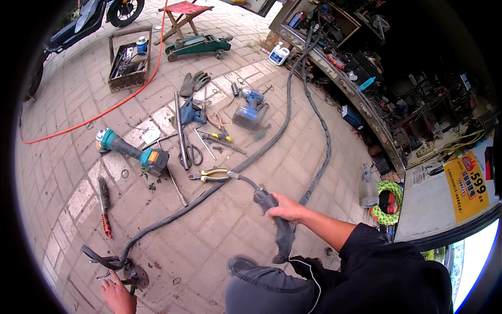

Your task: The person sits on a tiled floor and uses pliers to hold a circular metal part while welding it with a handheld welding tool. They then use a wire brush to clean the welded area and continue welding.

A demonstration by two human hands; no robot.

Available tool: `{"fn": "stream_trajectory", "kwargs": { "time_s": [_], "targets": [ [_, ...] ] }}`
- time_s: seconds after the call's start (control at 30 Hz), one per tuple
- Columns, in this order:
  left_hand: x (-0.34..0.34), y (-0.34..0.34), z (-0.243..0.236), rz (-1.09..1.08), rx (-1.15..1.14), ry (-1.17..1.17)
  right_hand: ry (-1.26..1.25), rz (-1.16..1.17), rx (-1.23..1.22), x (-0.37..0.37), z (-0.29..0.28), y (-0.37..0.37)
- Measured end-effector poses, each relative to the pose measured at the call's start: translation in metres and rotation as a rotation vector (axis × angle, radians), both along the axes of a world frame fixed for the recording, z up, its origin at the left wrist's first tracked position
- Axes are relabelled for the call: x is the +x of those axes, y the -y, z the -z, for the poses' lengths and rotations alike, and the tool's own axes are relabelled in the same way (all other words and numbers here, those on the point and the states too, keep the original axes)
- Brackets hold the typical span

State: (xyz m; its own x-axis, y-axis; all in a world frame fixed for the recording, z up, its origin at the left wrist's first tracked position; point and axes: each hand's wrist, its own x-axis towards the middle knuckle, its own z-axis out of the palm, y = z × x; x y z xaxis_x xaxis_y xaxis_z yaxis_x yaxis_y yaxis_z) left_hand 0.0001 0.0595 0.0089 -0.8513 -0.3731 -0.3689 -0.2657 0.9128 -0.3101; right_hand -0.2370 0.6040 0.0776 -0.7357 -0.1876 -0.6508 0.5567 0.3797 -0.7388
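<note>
My right hand [285, 207] is closed round a thick dark grey handle [265, 201], whose loose sleeve hangs below my fist. A thinner cable leads from its upper end toward yellow-and-black pliers [209, 175] on the paving. At the lower left my left hand [119, 295] has its fingers curled at a black clamp-like piece [107, 260]; its exact kind is unclear. That piece stands beside a rusty round disc [137, 276], where a thick black cable [172, 216] ends. The cable runs across the bricks to the cluttered bench.
A teal angle grinder [130, 149], a wire brush [103, 206], scissors [191, 155], a blue power tool [250, 110] and gloves [194, 82] lie ahead. Beyond are a wooden toolbox [128, 78], a green floor jack [197, 48] and an orange hose [117, 106]. A cluttered bench [345, 78] borders the right.
</note>
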Motion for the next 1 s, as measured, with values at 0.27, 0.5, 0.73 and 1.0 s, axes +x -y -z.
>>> {"fn": "stream_trajectory", "kwargs": {
  "time_s": [0.27,0.5,0.73,1.0],
  "targets": [
    [-0.003,0.0,-0.013,0.058,0.042,0.068,-1.056,0.517,2.125,0.069,-0.463,-0.284],
    [-0.01,0.006,-0.039,0.133,0.048,0.015,-1.159,-0.056,1.407,0.106,-0.304,-0.112],
    [-0.015,-0.012,-0.034,0.158,0.096,0.053,-0.587,-0.391,0.83,0.157,0.083,0.034],
    [-0.013,-0.008,-0.046,0.132,0.061,0.032,-0.34,-0.8,0.505,0.144,0.121,0.105]
  ]
}}
